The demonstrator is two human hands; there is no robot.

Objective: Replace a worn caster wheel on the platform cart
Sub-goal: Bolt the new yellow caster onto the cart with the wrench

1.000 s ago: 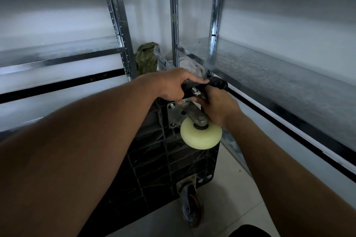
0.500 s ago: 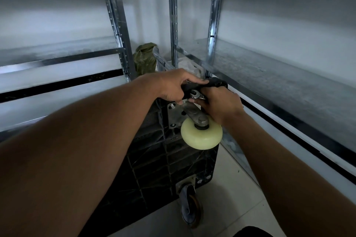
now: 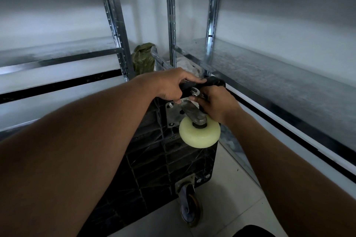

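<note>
My right hand (image 3: 217, 106), nearest the cream wheel (image 3: 200, 133) just below it, curls its fingers to pinch the wrench (image 3: 195, 92) at the plate's (image 3: 170, 114) top edge, while my left hand (image 3: 171, 84) grips the cart's (image 3: 154, 159) upper rim.

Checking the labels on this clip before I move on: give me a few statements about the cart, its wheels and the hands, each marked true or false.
1. The cart stands upright on its wheels. False: it is tipped up, with its ribbed underside facing the camera.
2. The upper caster carries a cream wheel. True.
3. The lower wheel, near the floor, is also cream. False: it is dark and brownish.
4. The left hand and the right hand are both at the cart's top edge, above the cream wheel. True.
5. The green bag lies on the right-hand shelf. False: it sits in the corner behind the cart.
</note>
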